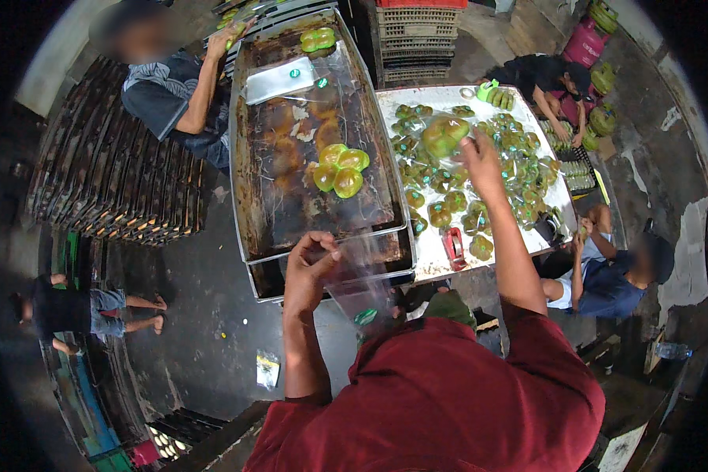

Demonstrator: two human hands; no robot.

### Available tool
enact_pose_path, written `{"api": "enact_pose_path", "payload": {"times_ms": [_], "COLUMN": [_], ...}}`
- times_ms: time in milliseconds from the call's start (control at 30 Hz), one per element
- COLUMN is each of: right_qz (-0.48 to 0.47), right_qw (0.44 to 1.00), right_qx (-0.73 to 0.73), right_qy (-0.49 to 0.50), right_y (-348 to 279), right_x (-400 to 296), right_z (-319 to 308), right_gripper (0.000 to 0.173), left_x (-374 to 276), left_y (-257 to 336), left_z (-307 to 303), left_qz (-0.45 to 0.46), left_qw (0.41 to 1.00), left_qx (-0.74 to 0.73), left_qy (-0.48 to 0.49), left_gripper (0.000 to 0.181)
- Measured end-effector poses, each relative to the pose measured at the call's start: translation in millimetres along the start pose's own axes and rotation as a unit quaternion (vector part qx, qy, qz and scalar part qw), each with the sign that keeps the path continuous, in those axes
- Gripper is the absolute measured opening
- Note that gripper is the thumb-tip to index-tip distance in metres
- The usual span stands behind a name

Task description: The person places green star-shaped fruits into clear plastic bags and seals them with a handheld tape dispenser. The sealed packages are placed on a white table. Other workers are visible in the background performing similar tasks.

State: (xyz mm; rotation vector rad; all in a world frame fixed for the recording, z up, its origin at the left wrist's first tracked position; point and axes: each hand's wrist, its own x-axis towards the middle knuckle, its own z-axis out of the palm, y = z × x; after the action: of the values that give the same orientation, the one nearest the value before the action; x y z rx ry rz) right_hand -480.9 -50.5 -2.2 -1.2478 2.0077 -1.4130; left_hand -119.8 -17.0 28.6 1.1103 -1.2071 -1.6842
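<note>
My left hand point(314, 265) pinches a clear plastic bag point(363, 289) that bears a green label, near the front edge of the metal tray. Over the white table, my right hand point(482, 162) grips the side of a green-brown bun cluster point(444, 135) in clear plastic. This cluster looks larger than the packed ones below it, so it seems raised above them. An unwrapped four-lobed green bun cluster point(341, 170) lies in the dark baking tray point(271, 206). A stack of clear bags point(280, 81) rests toward the tray's far end, near another bun cluster point(317, 39).
Many packed buns cover the white table point(383, 97), with a red tape dispenser point(454, 248) at its near edge and a green one point(487, 89) farther back. A person point(165, 88) stands left of the tray; others point(613, 271) sit to the right. Plastic crates point(419, 41) stand behind.
</note>
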Motion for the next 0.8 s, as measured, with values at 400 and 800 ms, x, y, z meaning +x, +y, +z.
{"api": "enact_pose_path", "payload": {"times_ms": [400,800], "right_qz": [-0.315,-0.355], "right_qw": [0.858,0.909], "right_qx": [0.143,-0.146], "right_qy": [-0.38,-0.164], "right_y": [-109,-49], "right_x": [-99,26], "right_z": [76,195], "right_gripper": [0.014,0.034], "left_x": [-8,-30], "left_y": [-3,-3], "left_z": [9,-26], "left_qz": [0.096,0.201], "left_qw": [0.991,0.971], "left_qx": [0.061,-0.119], "left_qy": [0.065,0.043], "left_gripper": [0.015,0.023]}}
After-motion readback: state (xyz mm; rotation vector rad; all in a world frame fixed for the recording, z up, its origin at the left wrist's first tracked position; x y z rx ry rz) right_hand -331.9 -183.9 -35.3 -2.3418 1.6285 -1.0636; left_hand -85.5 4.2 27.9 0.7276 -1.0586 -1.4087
